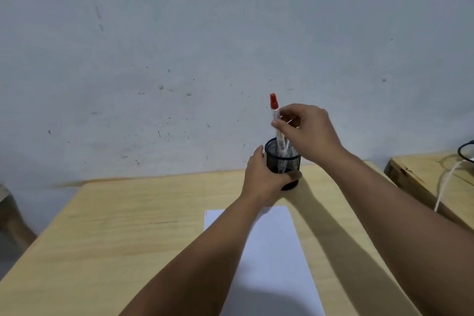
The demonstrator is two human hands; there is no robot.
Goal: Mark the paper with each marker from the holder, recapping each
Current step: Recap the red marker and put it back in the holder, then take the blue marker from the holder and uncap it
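Observation:
A black mesh holder (284,161) stands near the far edge of the wooden table (128,226). My left hand (261,174) wraps around its left side and base. My right hand (307,128) pinches a white marker with a red cap (274,102), held upright with its lower end still inside the holder. At least one more marker rests in the holder, partly hidden. A white sheet of paper (272,259) lies on the table in front of me, under my left forearm, with a small mark near its top-left corner.
A grey scuffed wall rises right behind the table. A second wooden surface (431,174) sits to the right with a white cable (446,185) and a dark looped cord on it. A gap separates the two surfaces.

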